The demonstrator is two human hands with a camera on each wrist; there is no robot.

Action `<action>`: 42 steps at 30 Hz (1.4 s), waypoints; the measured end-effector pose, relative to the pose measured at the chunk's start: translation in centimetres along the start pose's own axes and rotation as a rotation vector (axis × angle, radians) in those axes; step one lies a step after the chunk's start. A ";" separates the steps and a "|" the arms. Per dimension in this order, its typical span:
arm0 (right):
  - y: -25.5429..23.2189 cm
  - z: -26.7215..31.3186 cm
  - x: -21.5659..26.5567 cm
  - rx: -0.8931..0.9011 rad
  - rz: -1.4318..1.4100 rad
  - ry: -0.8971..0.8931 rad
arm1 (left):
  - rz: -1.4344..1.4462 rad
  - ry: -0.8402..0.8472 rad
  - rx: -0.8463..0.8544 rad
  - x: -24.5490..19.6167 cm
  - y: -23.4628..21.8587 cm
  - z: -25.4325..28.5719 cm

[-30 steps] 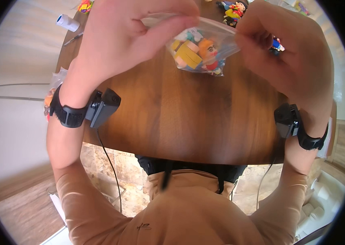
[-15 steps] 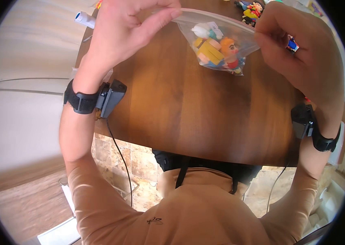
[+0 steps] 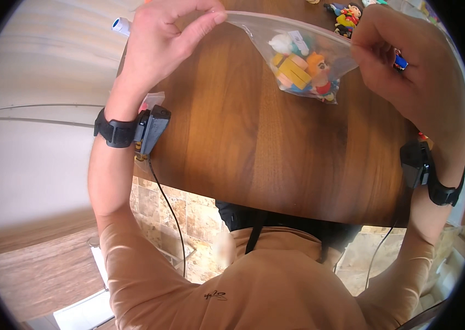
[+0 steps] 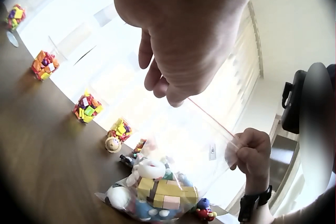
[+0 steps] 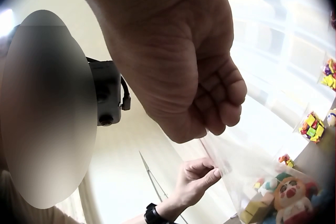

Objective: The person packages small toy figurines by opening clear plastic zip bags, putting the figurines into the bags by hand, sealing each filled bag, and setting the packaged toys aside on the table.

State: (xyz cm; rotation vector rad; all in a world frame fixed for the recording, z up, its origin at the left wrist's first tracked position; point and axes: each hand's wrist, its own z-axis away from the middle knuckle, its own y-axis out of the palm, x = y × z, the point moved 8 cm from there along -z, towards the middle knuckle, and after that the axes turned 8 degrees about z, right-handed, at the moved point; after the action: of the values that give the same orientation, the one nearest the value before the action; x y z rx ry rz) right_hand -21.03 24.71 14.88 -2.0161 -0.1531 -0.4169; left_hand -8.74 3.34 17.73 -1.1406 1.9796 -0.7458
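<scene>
In the head view, the left hand (image 3: 161,47) is pinching the top left corner of a clear bag (image 3: 326,45) between thumb and forefinger, at the upper centre-left of the frame. The right hand (image 3: 416,71), at the upper right, is clamping the other end of the same top edge in its curled fingers. The bag is hanging between the two hands, upper centre, its edge sloping down toward the right; whether its bottom is touching the table (image 3: 276,148) I cannot tell.

Inside it, a yellow toy (image 3: 294,71) is sitting in the middle, with a white toy (image 3: 280,42) just above it and an orange-haired doll (image 3: 318,65) to its right. A small label (image 3: 298,41) is showing near the top of the toys.

At the top of the frame, right of centre, a figure (image 3: 347,21) is lying beyond the bag. A white tube (image 3: 121,26) is lying at the upper left, and a second bag (image 3: 156,98) is showing beside the left wrist. Each wrist is wearing a black camera, the left one (image 3: 153,131) trailing a cable (image 3: 169,206) down past the table edge.

In the left wrist view, cups of bright pieces (image 4: 87,108) are standing in a diagonal row from the upper left toward the centre, and a red and blue figure (image 4: 205,211) is standing just right of the bag, at the lower edge.
</scene>
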 end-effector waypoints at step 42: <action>-5.4 0.8 -1.0 -0.224 -0.027 0.351 | 0.660 -0.768 0.029 2.5 1.5 8.5</action>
State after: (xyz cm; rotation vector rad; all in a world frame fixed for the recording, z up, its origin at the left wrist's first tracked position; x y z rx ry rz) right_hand -23.37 27.99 18.75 -2.1233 0.0884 -0.8273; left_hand -3.44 0.71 11.05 -0.5486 1.5059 0.0289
